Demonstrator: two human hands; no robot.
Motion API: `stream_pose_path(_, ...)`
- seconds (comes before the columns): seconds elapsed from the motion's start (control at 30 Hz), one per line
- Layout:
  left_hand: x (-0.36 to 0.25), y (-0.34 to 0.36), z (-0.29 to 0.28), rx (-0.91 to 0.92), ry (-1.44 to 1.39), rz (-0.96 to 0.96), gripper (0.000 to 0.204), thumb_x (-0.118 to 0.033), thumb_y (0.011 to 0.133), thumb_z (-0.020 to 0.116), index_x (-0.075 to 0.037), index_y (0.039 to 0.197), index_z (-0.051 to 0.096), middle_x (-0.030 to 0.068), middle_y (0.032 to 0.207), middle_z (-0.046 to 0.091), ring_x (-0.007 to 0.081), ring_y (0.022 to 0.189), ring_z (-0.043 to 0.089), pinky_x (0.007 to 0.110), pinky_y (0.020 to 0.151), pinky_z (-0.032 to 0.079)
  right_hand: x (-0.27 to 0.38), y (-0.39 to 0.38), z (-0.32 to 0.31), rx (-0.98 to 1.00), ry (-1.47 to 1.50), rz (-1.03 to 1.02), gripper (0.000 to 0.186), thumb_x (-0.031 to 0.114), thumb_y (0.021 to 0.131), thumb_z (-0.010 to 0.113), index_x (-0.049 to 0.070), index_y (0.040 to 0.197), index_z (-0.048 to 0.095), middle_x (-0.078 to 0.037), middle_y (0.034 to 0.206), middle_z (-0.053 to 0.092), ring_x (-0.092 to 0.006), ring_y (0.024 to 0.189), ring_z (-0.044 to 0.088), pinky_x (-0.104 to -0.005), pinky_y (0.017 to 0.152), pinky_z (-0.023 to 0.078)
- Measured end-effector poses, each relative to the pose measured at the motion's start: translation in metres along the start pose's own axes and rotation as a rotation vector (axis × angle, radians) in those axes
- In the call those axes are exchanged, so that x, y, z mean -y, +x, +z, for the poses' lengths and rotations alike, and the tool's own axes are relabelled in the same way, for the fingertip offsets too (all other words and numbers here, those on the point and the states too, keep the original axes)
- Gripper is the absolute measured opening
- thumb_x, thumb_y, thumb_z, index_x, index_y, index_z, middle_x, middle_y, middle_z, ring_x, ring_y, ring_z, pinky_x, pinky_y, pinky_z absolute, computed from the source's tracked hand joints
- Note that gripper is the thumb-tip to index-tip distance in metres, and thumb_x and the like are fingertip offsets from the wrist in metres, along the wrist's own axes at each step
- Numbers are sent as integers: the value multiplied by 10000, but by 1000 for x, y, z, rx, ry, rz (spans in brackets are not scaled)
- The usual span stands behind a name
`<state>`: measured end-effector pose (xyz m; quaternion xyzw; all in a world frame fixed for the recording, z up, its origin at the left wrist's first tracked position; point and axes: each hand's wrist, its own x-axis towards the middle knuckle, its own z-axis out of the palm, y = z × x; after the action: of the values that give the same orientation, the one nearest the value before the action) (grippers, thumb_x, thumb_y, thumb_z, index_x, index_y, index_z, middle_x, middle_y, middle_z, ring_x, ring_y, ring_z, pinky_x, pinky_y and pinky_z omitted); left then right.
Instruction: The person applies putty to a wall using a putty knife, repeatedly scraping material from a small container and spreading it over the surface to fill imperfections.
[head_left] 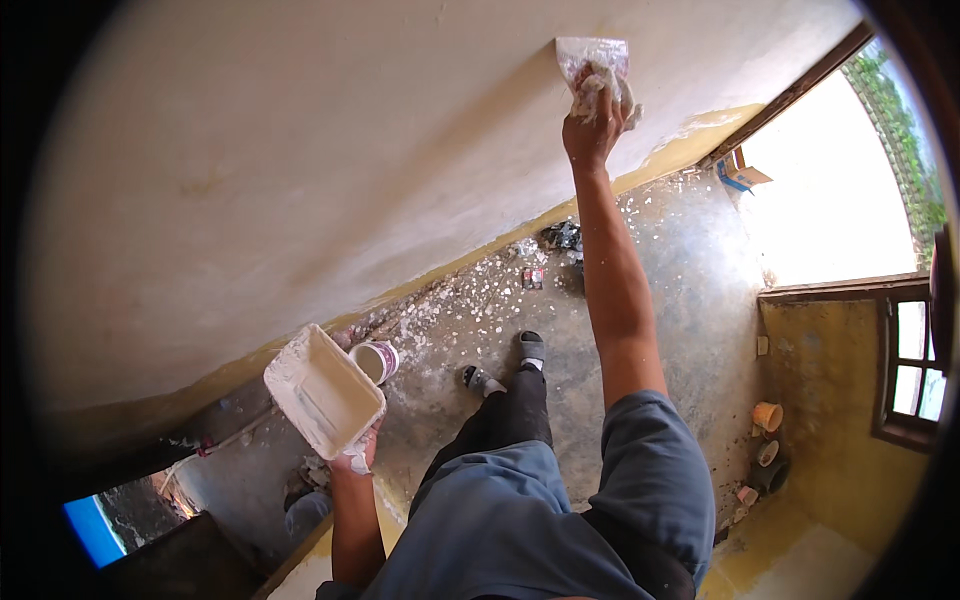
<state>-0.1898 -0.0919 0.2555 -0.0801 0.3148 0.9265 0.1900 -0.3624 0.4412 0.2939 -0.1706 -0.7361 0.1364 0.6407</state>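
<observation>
My right hand (598, 122) reaches far up and forward, fingers wrapped round the grip of a wide putty knife (592, 48). The knife's flat, translucent-looking blade lies at the pale plastered wall (350, 130). Whitish putty is smeared thickly over the fingers and the grip, which is mostly hidden. Lower on the left, my left hand (362, 455) holds a rectangular, putty-coated tray (291, 392) by its near edge, tilted with its hollow side up. Most of that hand's fingers are hidden under the tray, and some putty sticks to it.
Beside the tray, a white bucket (375, 362) stands on the floor. White flakes litter the concrete floor (450, 310) along the wall, near a black plastic bag (563, 236). A cardboard box (740, 174) sits by the bright doorway. Pots (767, 416) line the right wall below a window (912, 360).
</observation>
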Motion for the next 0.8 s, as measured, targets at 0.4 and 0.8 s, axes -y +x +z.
stream_pose_path(0.4,-2,-6,0,-65,-11,-18,705,-535,894,554,-167,1458,347,100,1442,448,334,1270,495,592,963,471,36,-196,6,468,140,749,292,-13,828,536,-5,1120,530,-223,991,609,-406,1012,574,-465,850,472)
stream_pose_path(0.8,-1,-5,-4,-104,41,-9,772,-581,851,591,-192,1467,334,84,1426,464,327,1256,505,559,957,485,88,160,-51,-285,532,-178,445,-44,732,596,-3,1175,591,-209,1094,641,-378,1066,578,-477,951,430)
